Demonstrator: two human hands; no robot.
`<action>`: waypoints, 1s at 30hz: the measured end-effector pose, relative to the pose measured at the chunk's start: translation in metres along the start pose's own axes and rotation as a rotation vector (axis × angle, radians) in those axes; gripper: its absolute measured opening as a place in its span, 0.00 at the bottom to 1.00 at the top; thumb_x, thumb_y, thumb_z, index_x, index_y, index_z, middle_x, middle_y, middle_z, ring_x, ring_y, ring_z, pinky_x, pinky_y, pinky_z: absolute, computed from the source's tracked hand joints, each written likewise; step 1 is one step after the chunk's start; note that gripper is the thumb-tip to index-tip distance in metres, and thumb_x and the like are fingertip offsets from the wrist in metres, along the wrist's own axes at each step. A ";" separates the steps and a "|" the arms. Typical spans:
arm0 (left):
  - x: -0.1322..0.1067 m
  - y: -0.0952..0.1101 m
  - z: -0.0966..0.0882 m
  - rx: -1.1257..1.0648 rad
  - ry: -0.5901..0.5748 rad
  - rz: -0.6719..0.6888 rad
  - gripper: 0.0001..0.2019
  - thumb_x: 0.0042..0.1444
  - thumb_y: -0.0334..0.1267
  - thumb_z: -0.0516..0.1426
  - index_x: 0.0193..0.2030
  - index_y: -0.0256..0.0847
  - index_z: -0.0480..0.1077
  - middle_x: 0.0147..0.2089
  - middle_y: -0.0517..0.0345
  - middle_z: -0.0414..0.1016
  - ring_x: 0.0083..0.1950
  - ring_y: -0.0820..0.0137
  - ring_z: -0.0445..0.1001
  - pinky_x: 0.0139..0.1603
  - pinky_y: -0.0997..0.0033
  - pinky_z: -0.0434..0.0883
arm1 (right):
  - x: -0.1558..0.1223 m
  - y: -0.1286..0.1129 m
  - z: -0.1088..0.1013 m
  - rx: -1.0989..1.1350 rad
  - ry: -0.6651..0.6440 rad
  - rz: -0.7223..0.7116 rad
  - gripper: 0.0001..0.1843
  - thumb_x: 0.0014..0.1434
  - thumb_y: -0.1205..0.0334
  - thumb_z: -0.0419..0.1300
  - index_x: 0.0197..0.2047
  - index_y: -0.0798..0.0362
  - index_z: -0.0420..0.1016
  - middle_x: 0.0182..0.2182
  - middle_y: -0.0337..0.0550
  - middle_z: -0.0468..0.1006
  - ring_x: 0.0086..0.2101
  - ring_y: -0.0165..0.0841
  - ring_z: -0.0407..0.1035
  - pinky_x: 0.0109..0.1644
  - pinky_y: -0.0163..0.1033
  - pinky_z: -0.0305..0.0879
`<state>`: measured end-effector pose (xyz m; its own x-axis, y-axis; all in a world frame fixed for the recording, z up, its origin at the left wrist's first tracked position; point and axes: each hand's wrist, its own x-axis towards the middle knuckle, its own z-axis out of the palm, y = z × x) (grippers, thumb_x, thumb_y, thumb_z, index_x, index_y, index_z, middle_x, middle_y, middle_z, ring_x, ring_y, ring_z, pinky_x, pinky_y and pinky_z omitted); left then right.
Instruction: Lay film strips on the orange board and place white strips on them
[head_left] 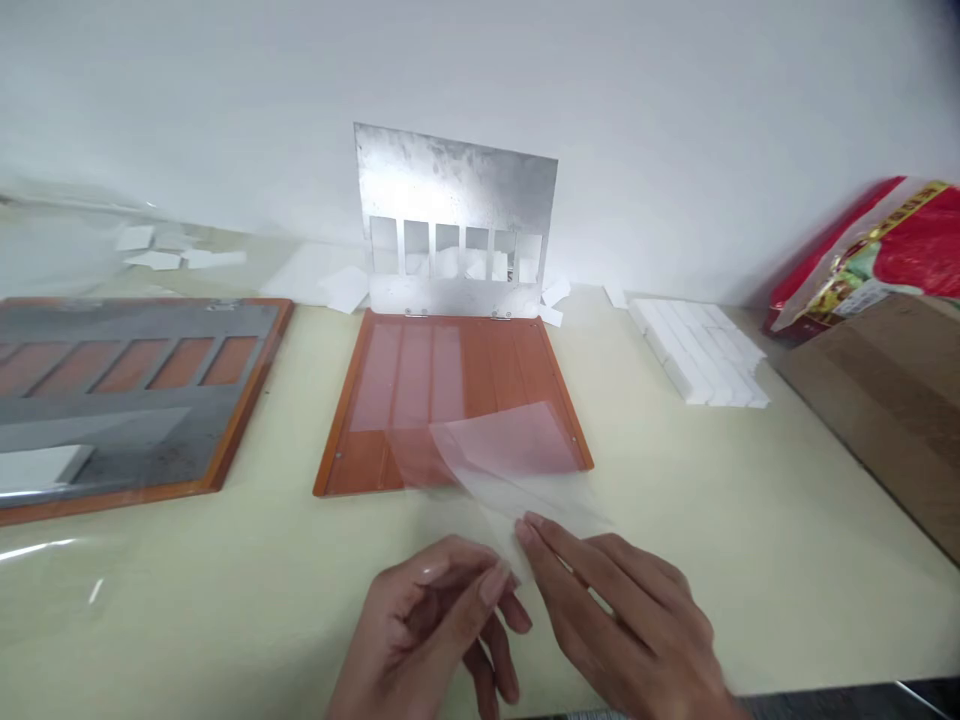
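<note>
This looks like a workshop: a windowed metal template (457, 180), hinged to an orange board (510, 365), stands on the worktable (660, 480).

On the bare, slim left hand (450, 640), can see a smooth, rounded thumb with an oval thumbnail (493, 583), and also a small bright gleam of light near a bent finger joint. On the bare right hand (637, 620), can notice long, slender fingers (600, 560), narrowing gently toward rounded tips, with soft creases over the knuckles. On both sides, bare as far as the lower edge of view.
</note>
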<state>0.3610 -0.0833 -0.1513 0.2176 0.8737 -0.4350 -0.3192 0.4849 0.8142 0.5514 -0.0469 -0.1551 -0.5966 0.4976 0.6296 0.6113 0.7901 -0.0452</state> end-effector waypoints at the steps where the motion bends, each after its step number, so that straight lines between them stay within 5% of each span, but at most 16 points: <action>1: 0.002 0.003 -0.002 0.010 0.017 0.030 0.17 0.60 0.51 0.60 0.34 0.36 0.75 0.33 0.54 0.76 0.26 0.74 0.73 0.22 0.79 0.71 | 0.001 0.000 0.005 0.040 0.032 0.020 0.19 0.61 0.74 0.63 0.55 0.58 0.77 0.50 0.42 0.80 0.35 0.29 0.75 0.37 0.37 0.73; 6: 0.007 0.013 -0.010 0.174 0.169 0.185 0.11 0.57 0.45 0.64 0.31 0.40 0.78 0.30 0.58 0.74 0.29 0.76 0.71 0.28 0.82 0.71 | 0.008 -0.004 0.013 0.233 0.190 0.118 0.11 0.59 0.69 0.68 0.46 0.57 0.80 0.41 0.43 0.83 0.37 0.28 0.77 0.41 0.33 0.75; 16: 0.011 0.022 -0.021 0.477 0.049 0.312 0.06 0.62 0.40 0.60 0.39 0.45 0.79 0.37 0.59 0.80 0.38 0.73 0.77 0.40 0.82 0.75 | 0.015 -0.006 0.007 0.261 0.057 0.141 0.10 0.63 0.72 0.61 0.48 0.60 0.77 0.39 0.42 0.82 0.37 0.27 0.76 0.40 0.31 0.75; 23: 0.009 0.021 -0.021 0.624 0.062 0.476 0.06 0.63 0.35 0.59 0.42 0.48 0.77 0.40 0.62 0.80 0.40 0.76 0.79 0.43 0.85 0.75 | 0.026 -0.007 -0.014 0.065 -0.229 0.002 0.17 0.70 0.72 0.49 0.47 0.61 0.80 0.41 0.45 0.83 0.40 0.29 0.78 0.39 0.33 0.76; 30: 0.004 0.021 -0.022 0.673 0.024 0.465 0.06 0.63 0.35 0.58 0.42 0.48 0.76 0.41 0.63 0.80 0.40 0.76 0.79 0.43 0.85 0.75 | 0.020 -0.008 -0.003 0.122 -0.091 0.016 0.17 0.70 0.72 0.48 0.44 0.61 0.80 0.34 0.42 0.81 0.31 0.26 0.76 0.31 0.33 0.74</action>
<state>0.3345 -0.0686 -0.1446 0.1772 0.9842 0.0020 0.2521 -0.0473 0.9665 0.5357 -0.0445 -0.1399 -0.6353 0.5368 0.5553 0.5569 0.8165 -0.1522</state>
